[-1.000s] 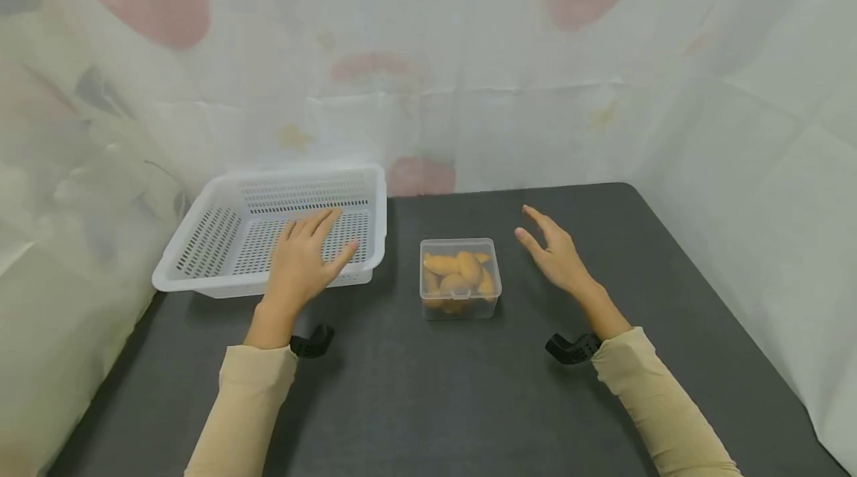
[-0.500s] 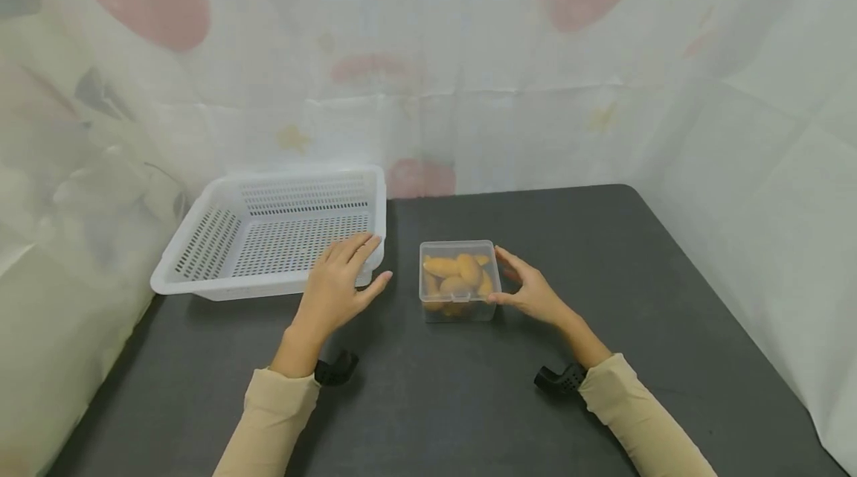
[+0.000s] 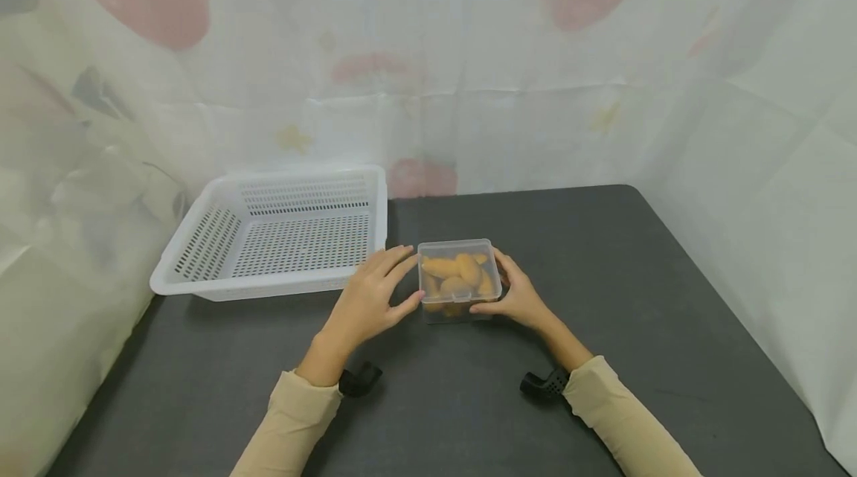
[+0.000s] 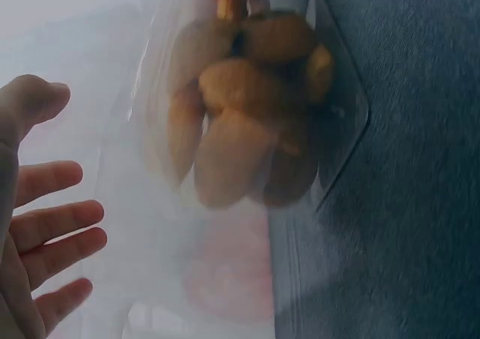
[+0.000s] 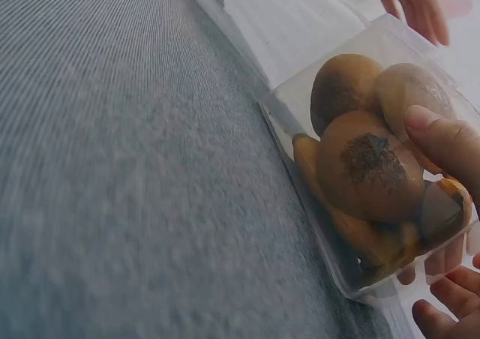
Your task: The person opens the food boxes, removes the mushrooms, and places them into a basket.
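Observation:
A clear plastic box (image 3: 460, 309) with a lid (image 3: 438, 248) on it stands on the dark table. Several yellow-brown, oval, fruit-like pieces (image 3: 441, 267) fill it; one of them (image 5: 371, 166) shows a dark star-shaped mark. My right hand (image 3: 522, 300) grips the box at its right side, thumb on the front wall and fingers round the right and far side. On the opposite side, my left hand (image 3: 370, 300) has its fingers spread and nearly straight, with the fingertips right at the box's left edge. In the left wrist view these left fingers (image 4: 64, 226) hold nothing.
A white plastic basket (image 3: 268, 285) with slotted walls stands at the back left, close to the left hand. The dark table (image 3: 442, 410) reaches back to a pale patterned curtain (image 3: 509, 45). A white sheet (image 3: 770, 187) hangs along the right edge.
My right hand has come in from the right and taken hold of the box. My left hand has moved right, from over the basket to the box's left side. The box stays in place.

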A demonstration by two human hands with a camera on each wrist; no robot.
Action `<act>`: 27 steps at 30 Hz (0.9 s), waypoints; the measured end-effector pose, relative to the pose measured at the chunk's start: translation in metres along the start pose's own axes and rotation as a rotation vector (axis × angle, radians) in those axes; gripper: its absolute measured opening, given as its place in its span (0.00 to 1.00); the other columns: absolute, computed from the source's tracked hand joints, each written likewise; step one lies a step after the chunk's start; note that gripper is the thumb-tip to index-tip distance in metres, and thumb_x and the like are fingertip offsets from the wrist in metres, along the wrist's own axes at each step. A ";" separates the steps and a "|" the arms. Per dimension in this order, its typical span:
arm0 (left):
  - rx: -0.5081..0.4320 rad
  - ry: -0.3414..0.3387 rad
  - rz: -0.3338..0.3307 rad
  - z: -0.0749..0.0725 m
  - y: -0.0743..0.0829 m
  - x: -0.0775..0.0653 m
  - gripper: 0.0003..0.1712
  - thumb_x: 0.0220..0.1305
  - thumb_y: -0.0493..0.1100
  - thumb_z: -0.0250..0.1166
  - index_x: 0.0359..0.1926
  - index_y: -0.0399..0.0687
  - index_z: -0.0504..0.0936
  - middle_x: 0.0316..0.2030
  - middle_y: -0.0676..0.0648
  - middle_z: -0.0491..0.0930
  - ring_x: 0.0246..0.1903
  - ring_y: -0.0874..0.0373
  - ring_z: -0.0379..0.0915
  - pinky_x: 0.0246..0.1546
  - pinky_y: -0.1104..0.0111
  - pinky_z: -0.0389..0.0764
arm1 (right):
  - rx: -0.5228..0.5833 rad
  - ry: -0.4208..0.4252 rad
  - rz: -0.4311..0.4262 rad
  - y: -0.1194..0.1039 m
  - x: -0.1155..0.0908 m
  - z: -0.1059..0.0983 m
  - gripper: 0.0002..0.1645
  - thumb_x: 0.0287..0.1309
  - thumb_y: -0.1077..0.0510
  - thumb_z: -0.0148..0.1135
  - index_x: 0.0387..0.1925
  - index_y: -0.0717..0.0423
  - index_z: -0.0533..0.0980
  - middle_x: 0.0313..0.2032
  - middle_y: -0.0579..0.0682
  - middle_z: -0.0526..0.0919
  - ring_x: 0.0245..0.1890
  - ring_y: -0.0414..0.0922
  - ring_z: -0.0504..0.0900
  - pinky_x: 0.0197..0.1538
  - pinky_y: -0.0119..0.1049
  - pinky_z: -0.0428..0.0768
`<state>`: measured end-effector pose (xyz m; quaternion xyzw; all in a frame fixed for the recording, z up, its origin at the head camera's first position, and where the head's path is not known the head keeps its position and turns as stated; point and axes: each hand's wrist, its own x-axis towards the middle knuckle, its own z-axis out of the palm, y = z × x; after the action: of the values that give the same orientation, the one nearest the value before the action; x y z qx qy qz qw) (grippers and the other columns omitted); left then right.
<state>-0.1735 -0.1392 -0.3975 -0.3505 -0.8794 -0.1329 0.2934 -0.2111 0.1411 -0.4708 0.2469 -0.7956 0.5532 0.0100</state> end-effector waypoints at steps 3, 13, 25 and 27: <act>-0.012 -0.002 0.061 0.006 0.004 0.003 0.31 0.57 0.52 0.69 0.58 0.40 0.78 0.57 0.39 0.79 0.58 0.45 0.76 0.63 0.53 0.76 | 0.034 0.001 -0.008 0.002 0.003 0.004 0.66 0.37 0.64 0.80 0.74 0.59 0.49 0.66 0.66 0.59 0.66 0.64 0.63 0.66 0.62 0.69; 0.015 0.000 0.198 0.030 0.016 0.008 0.32 0.53 0.50 0.73 0.57 0.41 0.79 0.61 0.41 0.76 0.61 0.48 0.74 0.61 0.60 0.78 | 0.108 -0.054 0.013 0.005 0.014 0.010 0.68 0.39 0.60 0.80 0.75 0.56 0.46 0.66 0.65 0.56 0.62 0.59 0.64 0.58 0.43 0.81; 0.119 -0.039 0.243 0.039 0.020 0.012 0.32 0.54 0.48 0.73 0.60 0.42 0.77 0.60 0.45 0.78 0.61 0.52 0.75 0.62 0.63 0.78 | 0.269 -0.147 -0.044 0.010 0.017 0.013 0.69 0.45 0.63 0.76 0.76 0.59 0.36 0.69 0.71 0.56 0.52 0.25 0.77 0.50 0.24 0.82; 0.127 -0.046 0.251 0.040 0.020 0.013 0.32 0.55 0.48 0.72 0.60 0.43 0.77 0.60 0.45 0.78 0.60 0.52 0.76 0.61 0.64 0.78 | 0.241 -0.138 -0.045 0.010 0.016 0.012 0.70 0.45 0.63 0.76 0.76 0.58 0.36 0.70 0.70 0.57 0.52 0.24 0.76 0.51 0.23 0.81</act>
<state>-0.1843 -0.1003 -0.4209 -0.4415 -0.8418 -0.0313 0.3089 -0.2263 0.1272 -0.4799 0.3018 -0.7165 0.6259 -0.0621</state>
